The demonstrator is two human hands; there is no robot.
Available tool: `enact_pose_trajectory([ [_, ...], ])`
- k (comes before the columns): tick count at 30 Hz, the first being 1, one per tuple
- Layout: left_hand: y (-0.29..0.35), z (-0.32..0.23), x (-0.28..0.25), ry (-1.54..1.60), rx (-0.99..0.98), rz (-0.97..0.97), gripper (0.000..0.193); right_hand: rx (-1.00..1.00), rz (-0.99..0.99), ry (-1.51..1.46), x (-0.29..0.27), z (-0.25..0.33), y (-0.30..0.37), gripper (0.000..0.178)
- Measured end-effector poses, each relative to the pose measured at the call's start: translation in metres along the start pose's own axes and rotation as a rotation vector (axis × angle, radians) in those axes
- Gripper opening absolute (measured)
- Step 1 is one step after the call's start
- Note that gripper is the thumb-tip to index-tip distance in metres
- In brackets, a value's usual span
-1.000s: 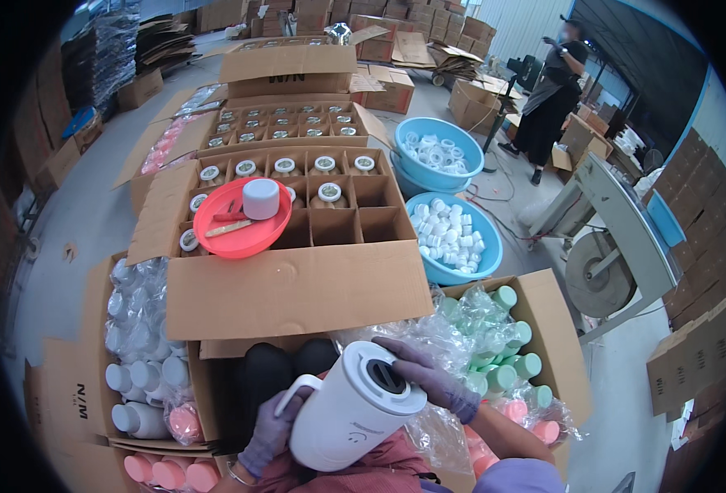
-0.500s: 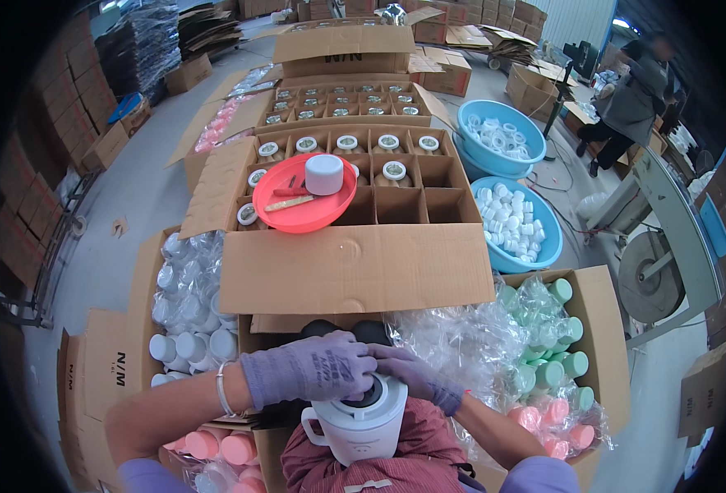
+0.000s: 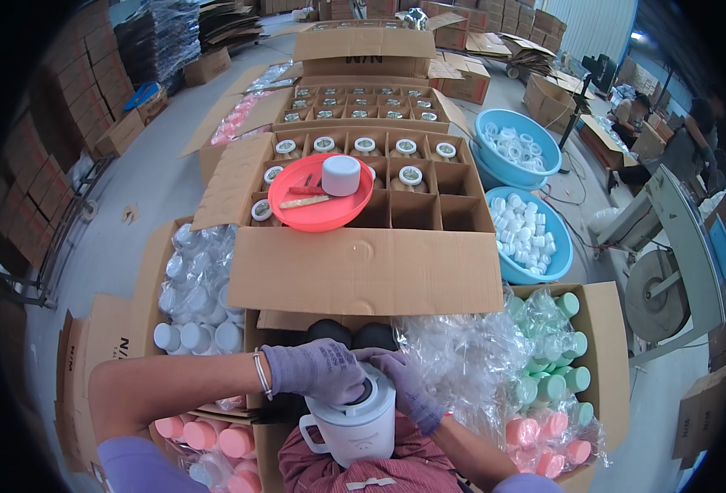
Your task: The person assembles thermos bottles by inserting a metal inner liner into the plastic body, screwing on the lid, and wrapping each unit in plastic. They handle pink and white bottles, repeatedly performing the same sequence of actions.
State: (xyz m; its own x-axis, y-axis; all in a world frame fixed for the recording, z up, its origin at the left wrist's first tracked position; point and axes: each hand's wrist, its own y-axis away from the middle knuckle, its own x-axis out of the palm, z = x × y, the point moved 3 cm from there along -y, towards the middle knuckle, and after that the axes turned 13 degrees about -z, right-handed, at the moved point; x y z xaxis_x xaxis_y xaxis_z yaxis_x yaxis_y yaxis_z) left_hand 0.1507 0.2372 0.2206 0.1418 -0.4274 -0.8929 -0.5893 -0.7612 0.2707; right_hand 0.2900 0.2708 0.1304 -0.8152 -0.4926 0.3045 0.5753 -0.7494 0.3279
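A white jug (image 3: 350, 435) with a side handle stands upright in my lap, with a dark round piece (image 3: 365, 392) in its top opening. My left hand (image 3: 318, 367), in a purple glove, is closed with its fingers curled down onto that dark piece; the fingertips are partly hidden. My right hand (image 3: 408, 390), gloved alike, wraps round the far right side of the jug's rim. Beyond them, a red plastic bowl (image 3: 322, 212) rests on a divided carton (image 3: 367, 267); it holds a white cup-shaped piece (image 3: 341, 176) and small sticks.
White lids (image 3: 197, 335) lie bagged at left, pink ones (image 3: 235, 440) below. At right are green lids (image 3: 575, 378) and clear plastic bags (image 3: 461, 353). Blue basins (image 3: 568, 255) hold white caps and rings. Metal equipment (image 3: 683, 263) stands at right; people (image 3: 696, 135) are farther back.
My left hand has shifted slightly down onto the jug's top, and my right hand has moved from over the top to its right side. The view has turned a little.
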Motion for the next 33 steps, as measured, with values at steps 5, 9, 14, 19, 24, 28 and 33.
enact_pose_trajectory([
  [5,-0.006,0.035,0.010,0.252,-0.453,0.015,0.046,-0.420,-0.170,0.436,0.008,-0.008,0.008,0.035],
  [9,0.017,0.042,0.049,0.262,-0.493,-0.520,0.048,-0.869,-0.151,0.750,-0.010,-0.010,-0.009,0.045],
  [14,0.010,0.024,0.082,0.259,-0.393,-0.860,0.036,-1.256,0.475,0.884,0.004,0.045,-0.056,0.069],
  [19,0.023,0.054,0.092,0.996,-0.385,-0.814,0.037,-1.050,0.245,0.957,0.036,0.028,-0.029,0.064],
  [24,0.017,0.073,0.098,1.438,-0.213,-0.858,0.034,-1.018,0.324,0.839,0.060,0.045,0.000,0.073],
  [28,0.026,0.065,0.057,0.705,-0.143,-0.842,0.029,-1.036,0.702,0.827,0.007,0.072,-0.038,0.105],
  [33,0.018,0.017,0.059,0.845,-0.375,-0.898,0.034,-1.189,0.921,0.898,0.027,0.073,-0.069,0.120],
])
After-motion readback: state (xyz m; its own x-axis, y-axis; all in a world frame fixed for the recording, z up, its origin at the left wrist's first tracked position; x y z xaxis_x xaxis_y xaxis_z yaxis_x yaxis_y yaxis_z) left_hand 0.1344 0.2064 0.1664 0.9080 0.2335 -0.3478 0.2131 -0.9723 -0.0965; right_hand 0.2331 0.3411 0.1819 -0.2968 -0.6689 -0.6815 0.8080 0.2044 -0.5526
